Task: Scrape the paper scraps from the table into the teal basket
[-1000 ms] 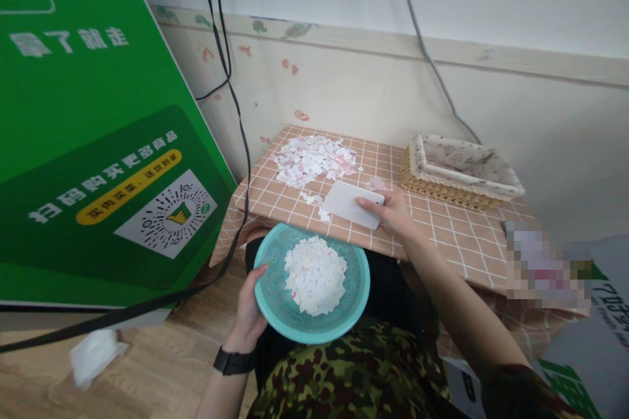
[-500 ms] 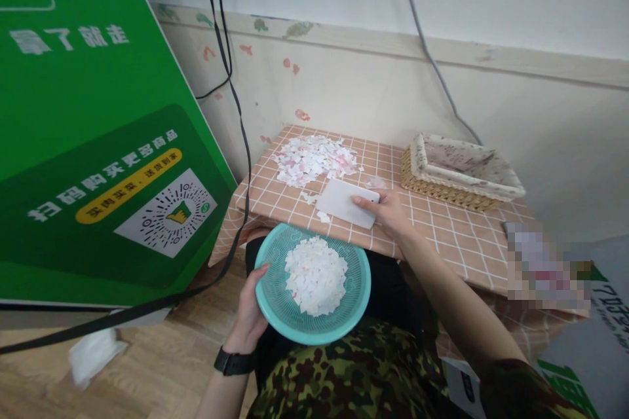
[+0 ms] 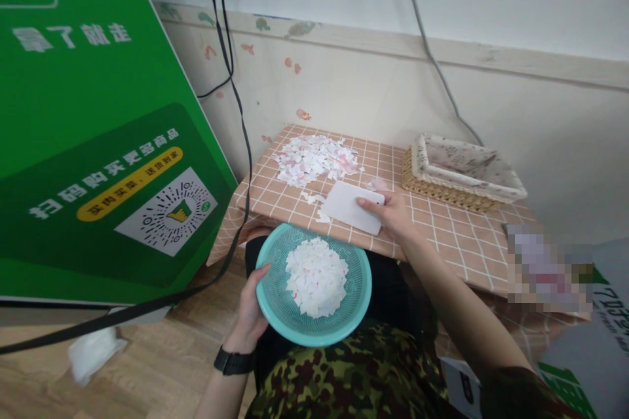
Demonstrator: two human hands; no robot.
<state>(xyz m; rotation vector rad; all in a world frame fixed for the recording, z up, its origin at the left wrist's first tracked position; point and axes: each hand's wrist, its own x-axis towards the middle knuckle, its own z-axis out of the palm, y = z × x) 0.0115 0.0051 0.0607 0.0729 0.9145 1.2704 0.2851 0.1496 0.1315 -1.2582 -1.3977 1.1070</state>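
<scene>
My left hand (image 3: 253, 304) grips the left rim of a turquoise plastic colander (image 3: 361, 311), thumb over the edge, above my lap. A heap of small white paper scraps (image 3: 317, 278) with a few pink specks lies inside it. In my right hand (image 3: 396, 216) is a flat white scraper (image 3: 351, 207), pinched at its right end with the thumb on top. The scraper is low over the table near its front edge, beside a few loose scraps. Behind it sits a larger pile of white and pinkish paper scraps (image 3: 314, 158).
A checked brown cloth covers the table (image 3: 442, 236). A cloth-lined wicker basket (image 3: 462, 193) stands at its back right. A green printed panel (image 3: 73, 144) rises on the left, with a black strap (image 3: 243, 137) hanging before it. White plastic (image 3: 93, 353) lies on the floor.
The scraper in my right hand has shifted slightly right and toward me, away from the big pile. My left hand and the colander stay almost where they were.
</scene>
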